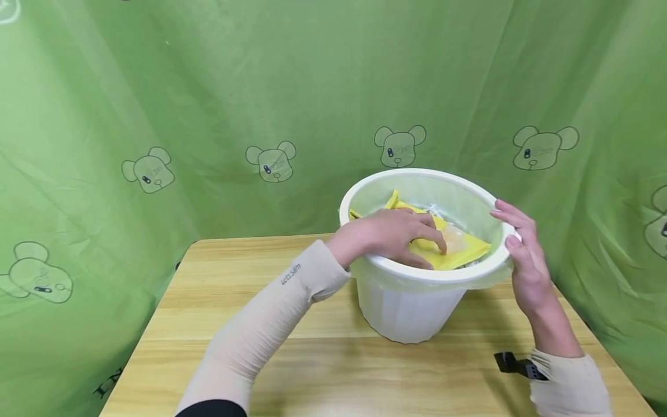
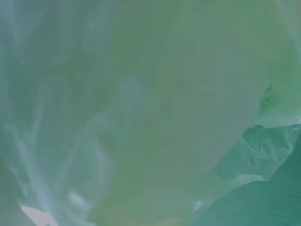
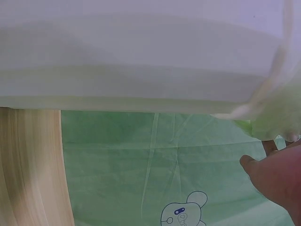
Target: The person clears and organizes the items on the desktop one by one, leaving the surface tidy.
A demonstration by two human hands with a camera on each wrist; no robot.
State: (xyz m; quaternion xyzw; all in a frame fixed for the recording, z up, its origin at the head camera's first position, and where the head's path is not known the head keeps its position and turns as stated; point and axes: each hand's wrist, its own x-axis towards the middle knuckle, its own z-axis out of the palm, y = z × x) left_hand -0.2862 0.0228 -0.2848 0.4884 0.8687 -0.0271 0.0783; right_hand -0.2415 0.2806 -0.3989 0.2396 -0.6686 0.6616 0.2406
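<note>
In the head view a white trash bin (image 1: 411, 304) stands tilted on the table, lined with a thin pale-green bag (image 1: 458, 200). Inside lies a yellow packet (image 1: 471, 248) with a clear window, along with some crinkled clear wrap (image 1: 432, 209). My left hand (image 1: 401, 234) reaches over the near left rim onto the packet, its fingers spread and loosely bent, thumb apart from the index finger. With my right hand (image 1: 526, 255) I grip the bin's right rim. Translucent film fills most of the left wrist view. The bin's wall looms large in the right wrist view.
The bin sits toward the right of a wooden table (image 1: 307, 370). Behind and at both sides hangs a green curtain (image 1: 318, 87) printed with bear heads. A black strap (image 1: 516, 366) sticks out from the right wrist.
</note>
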